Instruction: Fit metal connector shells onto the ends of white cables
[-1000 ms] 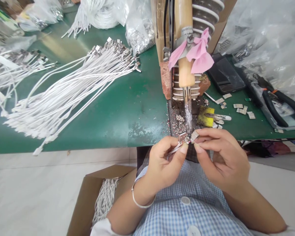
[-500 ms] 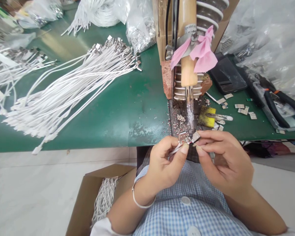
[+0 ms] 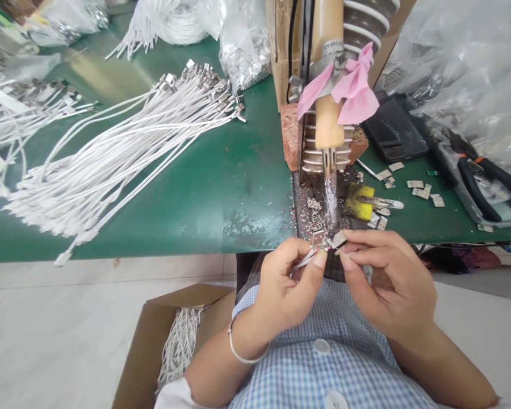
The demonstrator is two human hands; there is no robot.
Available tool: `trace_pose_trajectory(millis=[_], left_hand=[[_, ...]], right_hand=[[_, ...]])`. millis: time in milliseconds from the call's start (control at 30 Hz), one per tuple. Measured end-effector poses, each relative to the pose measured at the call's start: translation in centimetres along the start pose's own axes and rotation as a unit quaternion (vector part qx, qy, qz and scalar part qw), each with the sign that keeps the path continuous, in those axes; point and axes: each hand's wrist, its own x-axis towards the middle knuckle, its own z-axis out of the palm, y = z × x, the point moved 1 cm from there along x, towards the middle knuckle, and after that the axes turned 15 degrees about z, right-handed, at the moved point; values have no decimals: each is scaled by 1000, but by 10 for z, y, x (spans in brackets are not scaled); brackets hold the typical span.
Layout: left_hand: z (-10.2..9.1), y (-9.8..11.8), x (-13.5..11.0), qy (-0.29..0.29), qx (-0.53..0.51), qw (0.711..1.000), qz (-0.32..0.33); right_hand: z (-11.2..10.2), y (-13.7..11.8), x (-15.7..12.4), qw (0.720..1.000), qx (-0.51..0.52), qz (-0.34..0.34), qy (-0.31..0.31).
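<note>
My left hand [image 3: 287,284] pinches a white cable [image 3: 303,262] that ends in a small metal connector [image 3: 317,238]. My right hand [image 3: 385,278] pinches a small metal shell [image 3: 339,238] right beside that connector. Both pieces sit just under the tip of a soldering iron [image 3: 330,190] with a wooden handle, which is fixed pointing down toward me at the table's front edge. A pink cloth [image 3: 355,91] is tied round the iron's handle.
A large pile of white cables [image 3: 123,153] with metal ends lies on the green table [image 3: 221,193] at left. A yellow sponge [image 3: 357,201], loose metal shells [image 3: 421,190], black pliers [image 3: 481,170] and plastic bags [image 3: 464,62] lie at right. A cardboard box [image 3: 153,341] of cables stands by my left arm.
Both hands keep the same pinch under the iron tip; the parts shift only slightly. The view has drifted a little.
</note>
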Motion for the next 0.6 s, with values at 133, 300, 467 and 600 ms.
trace_pose_trajectory(millis=[133,300,467,600], left_hand=[[0,-1,2,4,2,1000,7],[0,-1,3,8,-12,1000,8],[1,0,4,6,-16,1000,2],[1,0,5,11,-44,999,-5]], right_hand=[[2,-1,4,1000,-9,-3,4],[2,-1,7,1000,-16,-12,10],[1,-2,7,1000,-10,-6,10],[0,-3,7,1000,-8,10,4]])
